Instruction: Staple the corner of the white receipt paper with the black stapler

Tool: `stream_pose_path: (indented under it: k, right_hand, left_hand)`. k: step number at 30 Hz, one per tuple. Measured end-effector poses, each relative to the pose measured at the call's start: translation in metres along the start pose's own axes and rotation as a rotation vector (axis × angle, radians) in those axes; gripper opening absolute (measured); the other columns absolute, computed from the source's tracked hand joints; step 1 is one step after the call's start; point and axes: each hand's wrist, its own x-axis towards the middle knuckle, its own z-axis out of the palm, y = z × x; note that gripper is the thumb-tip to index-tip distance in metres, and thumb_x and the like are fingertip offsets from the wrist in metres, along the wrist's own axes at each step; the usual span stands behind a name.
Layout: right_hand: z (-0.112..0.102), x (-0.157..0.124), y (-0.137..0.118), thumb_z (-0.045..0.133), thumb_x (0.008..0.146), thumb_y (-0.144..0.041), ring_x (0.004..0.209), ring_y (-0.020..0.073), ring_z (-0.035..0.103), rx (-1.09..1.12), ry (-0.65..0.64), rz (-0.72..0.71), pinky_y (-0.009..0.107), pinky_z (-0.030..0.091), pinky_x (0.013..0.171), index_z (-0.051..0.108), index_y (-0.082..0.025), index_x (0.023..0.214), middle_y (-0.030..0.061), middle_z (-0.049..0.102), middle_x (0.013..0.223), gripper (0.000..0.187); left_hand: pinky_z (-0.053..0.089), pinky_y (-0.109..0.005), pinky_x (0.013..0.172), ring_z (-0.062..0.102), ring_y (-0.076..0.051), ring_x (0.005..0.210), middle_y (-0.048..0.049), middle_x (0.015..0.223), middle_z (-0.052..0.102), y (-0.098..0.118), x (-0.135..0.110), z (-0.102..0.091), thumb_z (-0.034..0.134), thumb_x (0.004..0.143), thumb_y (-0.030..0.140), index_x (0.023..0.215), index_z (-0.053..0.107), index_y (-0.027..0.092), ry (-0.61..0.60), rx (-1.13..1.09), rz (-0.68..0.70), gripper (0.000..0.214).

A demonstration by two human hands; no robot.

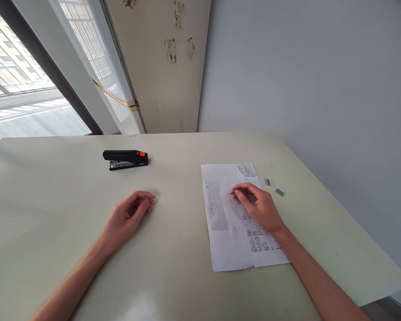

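Observation:
My right hand (259, 207) rests on a stack of printed paper sheets (227, 240) at the table's right side, its fingers bent and touching the top sheet, holding nothing. On the bare tabletop, left of the paper, my left hand (128, 218) lies loosely curled with the fingers apart and nothing in it. A black stapler (125, 159) with an orange tab sits further back, beyond my left hand. Two small grey staple strips (280, 192) lie just right of the paper's top corner.
The pale green table (53, 214) meets a grey wall on the right, and its right edge runs diagonally near my right forearm. Behind the table stand a stained cream panel (160, 67) and a window (16, 67).

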Motion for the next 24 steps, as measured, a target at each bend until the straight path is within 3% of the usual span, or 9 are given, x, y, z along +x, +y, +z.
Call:
stream_pose_path:
  k: [3,9,24]
  right_hand:
    - [-0.002,0.001,-0.003,0.062,0.100,-0.049,0.085,0.0225,0.075,0.070,0.059,0.062,0.039,0.063,0.081,0.072,-0.024,0.104,0.0071,0.080,0.101,0.027]
    - [-0.003,0.004,0.003,0.063,0.099,-0.050,0.088,0.0238,0.076,-0.031,0.201,0.065,0.037,0.062,0.074,0.073,-0.025,0.103,0.0076,0.080,0.102,0.027]
    - [0.001,0.004,0.008,0.058,0.102,-0.039,0.077,0.0199,0.073,-0.112,0.119,-0.022,0.034,0.061,0.069,0.072,-0.025,0.104,0.0042,0.079,0.096,0.019]
  left_hand:
    - [0.053,-0.027,0.071,0.066,-0.018,0.078,-0.0026,0.085,0.072,-0.004,0.001,0.000,0.055,0.098,0.058,0.103,0.069,0.023,-0.006,0.013,-0.008,0.038]
    - [0.053,-0.026,0.072,0.066,-0.018,0.080,-0.0022,0.085,0.070,-0.011,0.000,-0.002,0.056,0.100,0.057,0.106,0.068,0.024,-0.020,0.008,0.010,0.036]
    - [0.052,-0.024,0.068,0.066,-0.017,0.075,-0.0012,0.082,0.070,-0.009,0.002,-0.003,0.055,0.098,0.059,0.102,0.069,0.025,-0.002,0.080,0.027,0.037]
